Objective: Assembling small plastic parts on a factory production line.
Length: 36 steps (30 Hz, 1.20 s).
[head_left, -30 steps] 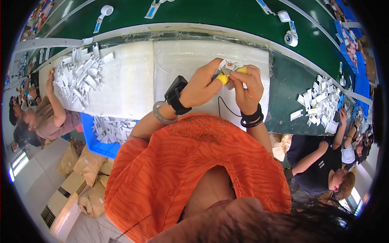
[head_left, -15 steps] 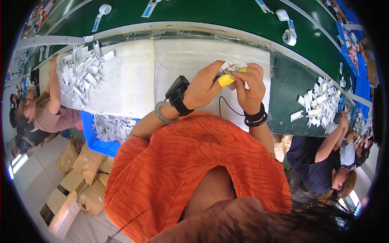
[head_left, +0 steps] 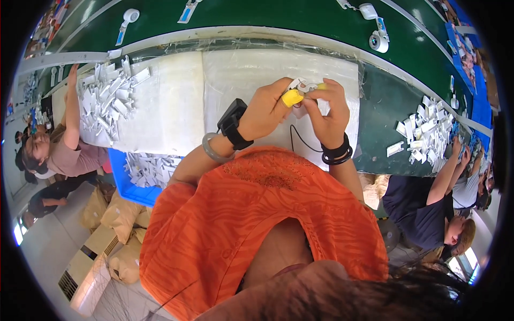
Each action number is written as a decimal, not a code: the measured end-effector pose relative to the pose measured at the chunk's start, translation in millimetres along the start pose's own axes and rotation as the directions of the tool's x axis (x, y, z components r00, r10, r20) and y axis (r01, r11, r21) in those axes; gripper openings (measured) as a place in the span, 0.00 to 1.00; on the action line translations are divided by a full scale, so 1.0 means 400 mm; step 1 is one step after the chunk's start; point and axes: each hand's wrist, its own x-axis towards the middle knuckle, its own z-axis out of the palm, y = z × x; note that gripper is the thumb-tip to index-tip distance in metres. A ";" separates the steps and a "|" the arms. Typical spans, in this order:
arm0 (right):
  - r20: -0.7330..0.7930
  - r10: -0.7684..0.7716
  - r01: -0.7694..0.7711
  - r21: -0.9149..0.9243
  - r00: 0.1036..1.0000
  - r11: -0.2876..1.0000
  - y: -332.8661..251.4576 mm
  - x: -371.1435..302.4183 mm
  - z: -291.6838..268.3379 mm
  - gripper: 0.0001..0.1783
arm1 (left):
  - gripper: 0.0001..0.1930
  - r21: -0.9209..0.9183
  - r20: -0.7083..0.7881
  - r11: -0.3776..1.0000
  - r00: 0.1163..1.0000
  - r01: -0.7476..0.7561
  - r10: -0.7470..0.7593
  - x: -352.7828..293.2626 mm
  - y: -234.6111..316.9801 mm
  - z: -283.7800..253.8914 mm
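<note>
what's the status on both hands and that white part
Left hand gripping white part. Right hand pinching it too. Hands partly cover it. Pile of white pieces off left.

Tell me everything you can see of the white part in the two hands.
The white part is small and looks like hard plastic, with a curved, irregular outline. The left hand grips it from one side and the right hand from the other, above the white sheet. Fingers cover much of it, so its full shape and tilt cannot be told.
</note>
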 end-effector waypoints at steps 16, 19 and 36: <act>0.091 0.365 -0.366 -0.012 0.926 0.931 0.050 0.015 0.012 0.30 | 0.11 -0.188 -0.072 0.959 0.971 0.212 -0.229 0.012 -0.035 -0.050; 0.047 0.368 -0.370 0.027 0.928 0.929 0.040 0.018 0.016 0.30 | 0.11 -0.203 -0.072 0.951 0.965 0.233 -0.251 0.010 -0.050 -0.048; 0.069 0.416 -0.417 0.014 0.907 0.909 0.031 0.008 0.023 0.30 | 0.11 -0.222 -0.030 0.944 0.966 0.245 -0.258 0.008 -0.062 -0.058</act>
